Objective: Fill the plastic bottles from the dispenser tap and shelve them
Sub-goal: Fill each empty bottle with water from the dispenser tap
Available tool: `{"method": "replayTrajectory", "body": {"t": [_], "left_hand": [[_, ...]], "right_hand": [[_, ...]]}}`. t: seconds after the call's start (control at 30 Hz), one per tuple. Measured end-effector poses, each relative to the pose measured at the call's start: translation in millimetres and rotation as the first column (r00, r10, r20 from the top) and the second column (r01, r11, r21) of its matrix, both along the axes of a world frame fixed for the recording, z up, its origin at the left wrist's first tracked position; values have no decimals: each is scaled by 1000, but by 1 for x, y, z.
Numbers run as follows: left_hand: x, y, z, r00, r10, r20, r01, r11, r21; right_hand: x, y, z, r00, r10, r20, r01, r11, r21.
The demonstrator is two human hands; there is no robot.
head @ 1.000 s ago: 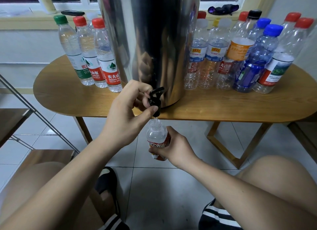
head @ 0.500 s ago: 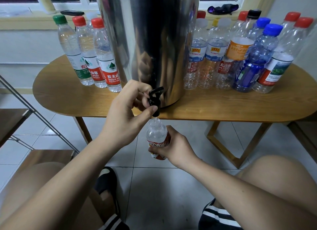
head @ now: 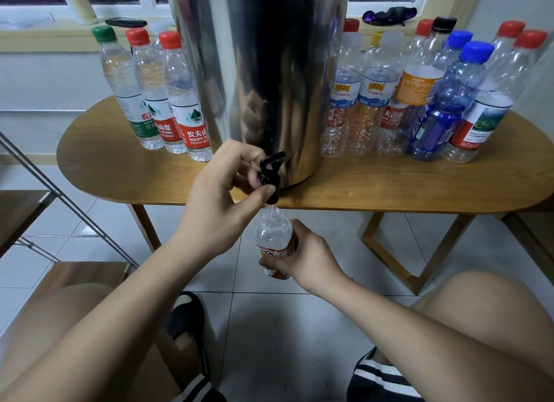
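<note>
No real change vs 1 s ago: L hand (head: 215,201) still pinching the black plastic tap (head: 269,174) on the tall shiny steel dispenser (head: 260,72), R hand (head: 299,257) still wrapped round the small clear orange-label plastic bottle (head: 274,237). So fill's ongoing, stream going into the neck. Bottle mouth is right under the spout, just below L thumb, in front of the oval wooden table (head: 389,189) edge. Level: can't tell. Shelving not started for this 1.

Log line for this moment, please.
phase: filling | left hand: holds tap | right hand: holds small bottle under tap | water: running
</note>
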State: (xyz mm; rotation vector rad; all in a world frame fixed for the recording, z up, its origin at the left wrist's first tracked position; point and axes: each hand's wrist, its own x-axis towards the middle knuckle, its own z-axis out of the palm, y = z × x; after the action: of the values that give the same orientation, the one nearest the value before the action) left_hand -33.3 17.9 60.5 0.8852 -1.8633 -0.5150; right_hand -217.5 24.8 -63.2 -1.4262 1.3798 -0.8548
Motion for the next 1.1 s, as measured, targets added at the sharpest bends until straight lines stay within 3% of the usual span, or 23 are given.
{"method": "replayTrajectory", "body": {"t": [0.17, 0.5, 0.63, 0.83, 1.1], "left_hand": [[0, 0, -2, 1000, 8, -7, -8, 1000, 3], [23, -2, -1, 999, 37, 8, -38, 997, 68], [46, -15, -6, 974, 123, 189, -141, 987, 82], [75, -36, -37, 828, 211, 520, -251, 968, 6], [84, -39, -38, 830, 252, 498, -287, 958, -7]], "right_hand": [[0, 0, 2, 1000, -7, 29, 6, 999, 32], [-1, 3, 8, 996, -7, -91, 5, 1000, -20], [-3, 6, 12, 999, 2, -40, -2, 1000, 6], [-6, 13, 16, 1000, 24, -7, -24, 1000, 14], [-11, 21, 19, 998, 51, -32, -52, 998, -38]]}}
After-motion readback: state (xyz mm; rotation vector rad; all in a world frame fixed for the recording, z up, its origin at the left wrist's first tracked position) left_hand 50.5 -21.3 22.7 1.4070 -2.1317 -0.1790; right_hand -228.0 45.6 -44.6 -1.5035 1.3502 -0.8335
